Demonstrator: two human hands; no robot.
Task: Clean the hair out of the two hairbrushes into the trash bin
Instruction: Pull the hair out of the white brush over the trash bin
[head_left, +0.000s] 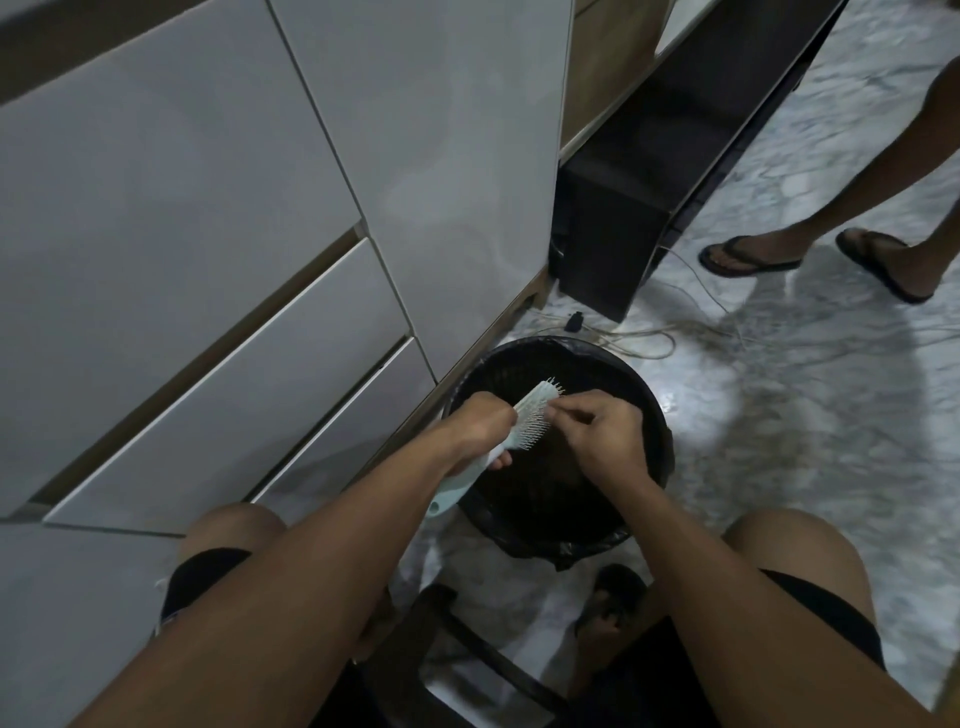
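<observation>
Over the trash bin (644, 395) | our left hand (480, 426) grip closed on hairbrush (532, 418) handle, bristles right | right hand (605, 436) grip pinches at bristles, so hair drops inside

Hairbrush (535, 418) over trash bin (657, 415), cabinet (260, 208) left

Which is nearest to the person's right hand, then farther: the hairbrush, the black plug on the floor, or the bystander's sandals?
From the right hand:
1. Hairbrush, touching its fingertips, over the trash bin.
2. Black plug, on the floor beyond the bin.
3. Sandals, far upper right.
</observation>
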